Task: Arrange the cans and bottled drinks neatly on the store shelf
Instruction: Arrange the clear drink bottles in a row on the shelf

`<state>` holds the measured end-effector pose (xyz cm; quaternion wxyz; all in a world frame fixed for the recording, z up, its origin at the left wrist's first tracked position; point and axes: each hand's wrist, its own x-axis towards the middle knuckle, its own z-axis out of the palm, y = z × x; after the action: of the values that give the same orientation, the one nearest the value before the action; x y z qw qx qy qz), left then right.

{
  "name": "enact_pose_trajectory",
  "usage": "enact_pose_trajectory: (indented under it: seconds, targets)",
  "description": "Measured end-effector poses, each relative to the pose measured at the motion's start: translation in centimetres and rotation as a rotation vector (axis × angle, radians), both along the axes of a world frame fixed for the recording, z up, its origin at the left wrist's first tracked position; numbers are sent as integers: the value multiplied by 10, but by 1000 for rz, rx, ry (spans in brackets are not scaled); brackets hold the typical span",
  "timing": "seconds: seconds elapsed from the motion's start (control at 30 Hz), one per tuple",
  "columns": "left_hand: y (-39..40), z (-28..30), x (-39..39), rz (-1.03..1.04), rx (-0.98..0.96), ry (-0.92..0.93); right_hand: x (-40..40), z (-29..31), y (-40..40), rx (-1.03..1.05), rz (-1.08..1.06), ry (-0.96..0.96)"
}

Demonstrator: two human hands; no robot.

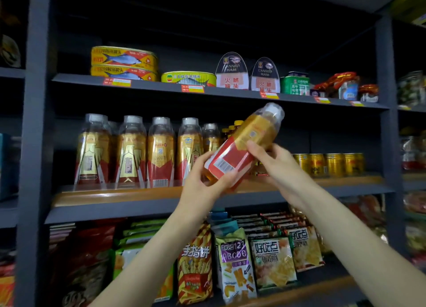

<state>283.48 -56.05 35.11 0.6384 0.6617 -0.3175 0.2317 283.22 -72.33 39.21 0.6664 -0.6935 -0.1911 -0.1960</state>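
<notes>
Both forearms reach up to a clear plastic bottle of amber drink with a red-and-gold label [239,147], held tilted in front of the wooden-edged middle shelf [119,194], white cap toward one o'clock. Left hand [202,180] cups its base; right hand [274,159] has fingers curled round its middle. Upright matching bottles [136,152] stand at nine o'clock, so righting it comes first.

my left hand [202,180] covers the base of the tilted bottle [242,145] | my right hand [274,159] hides part of its label | small bottles [232,128] behind it mostly hidden | fine label print too small to read | snack bags [76,267] lower left blurred, dark | both forearms cut off by bottom edge
</notes>
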Motion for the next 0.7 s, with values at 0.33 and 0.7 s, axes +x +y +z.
enact_pose_trajectory:
  seconds: [0.33, 0.7]
  targets:
    - [13, 15, -9, 291, 67, -396, -1, -3, 9, 640, 385, 331]
    - [27, 18, -13, 258, 443, -529, -1, -10, -5, 567, 398, 406]
